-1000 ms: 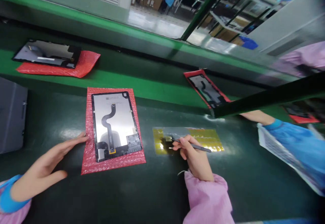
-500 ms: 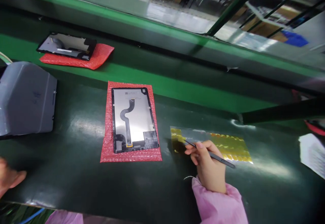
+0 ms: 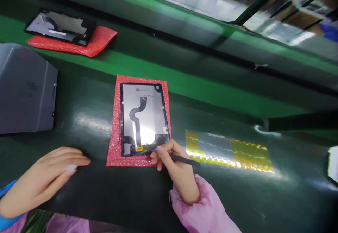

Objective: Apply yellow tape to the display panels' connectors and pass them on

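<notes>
A tablet-style screen panel [image 3: 151, 115] lies back side up on a red bubble-wrap bag [image 3: 115, 134]. A dark S-shaped flex cable [image 3: 137, 124] runs down the panel to a yellow-edged connector near its lower edge. My right hand [image 3: 175, 164] is closed around dark tweezers [image 3: 182, 159], whose tips reach over the panel's lower edge beside that connector. A small yellowish piece shows at the tips, partly blurred. My left hand [image 3: 54, 173] hovers or rests over the table left of the bag, fingers stretched out. A small white patch shows at its thumb tip.
A clear sheet with yellow tape pieces [image 3: 250, 153] lies to the right. At the back left, another panel [image 3: 66, 27] rests on a red bag [image 3: 97, 43]. A grey bin [image 3: 26, 92] stands at the left. White paper [image 3: 333, 164] lies at the right edge.
My right hand has moved left with the tweezers, from the yellow tape sheet to the panel's lower edge. My left hand has come in from the left edge toward the bag.
</notes>
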The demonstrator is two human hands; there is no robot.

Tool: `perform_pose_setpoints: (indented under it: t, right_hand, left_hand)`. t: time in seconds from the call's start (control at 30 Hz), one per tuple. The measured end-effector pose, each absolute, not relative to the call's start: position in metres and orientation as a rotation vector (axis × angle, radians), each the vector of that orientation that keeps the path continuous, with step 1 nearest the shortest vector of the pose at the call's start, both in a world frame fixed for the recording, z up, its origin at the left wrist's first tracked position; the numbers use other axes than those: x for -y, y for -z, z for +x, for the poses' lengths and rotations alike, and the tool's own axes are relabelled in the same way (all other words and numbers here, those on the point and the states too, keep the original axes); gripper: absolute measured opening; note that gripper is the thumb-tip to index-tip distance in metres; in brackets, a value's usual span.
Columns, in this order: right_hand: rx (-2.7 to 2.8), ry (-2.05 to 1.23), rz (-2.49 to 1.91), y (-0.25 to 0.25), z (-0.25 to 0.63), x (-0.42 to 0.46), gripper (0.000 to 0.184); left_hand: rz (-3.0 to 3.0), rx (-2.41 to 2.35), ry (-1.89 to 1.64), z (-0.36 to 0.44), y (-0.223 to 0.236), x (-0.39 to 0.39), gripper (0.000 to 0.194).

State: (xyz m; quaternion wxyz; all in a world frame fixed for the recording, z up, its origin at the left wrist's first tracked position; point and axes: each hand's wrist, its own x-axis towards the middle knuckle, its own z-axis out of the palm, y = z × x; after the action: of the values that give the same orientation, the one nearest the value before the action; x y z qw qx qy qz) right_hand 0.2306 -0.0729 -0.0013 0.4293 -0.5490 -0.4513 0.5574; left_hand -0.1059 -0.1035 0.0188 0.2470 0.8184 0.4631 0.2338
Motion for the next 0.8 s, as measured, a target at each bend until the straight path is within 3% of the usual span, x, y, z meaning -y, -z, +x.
perform_pose_setpoints:
  t: [0.3,0.8]
  right_hand:
    - [1.257,-1.367,-1.440,-0.001,0.223,0.074,0.027]
    - [1.330,-1.357,-1.460,-0.006,0.226,0.072,0.023]
  left_hand:
    - [2.437,-0.763,-0.647,-0.011,-0.019,0.033,0.032]
    - [2.337,-0.751,-0.552,-0.013,-0.006,0.033,0.040]
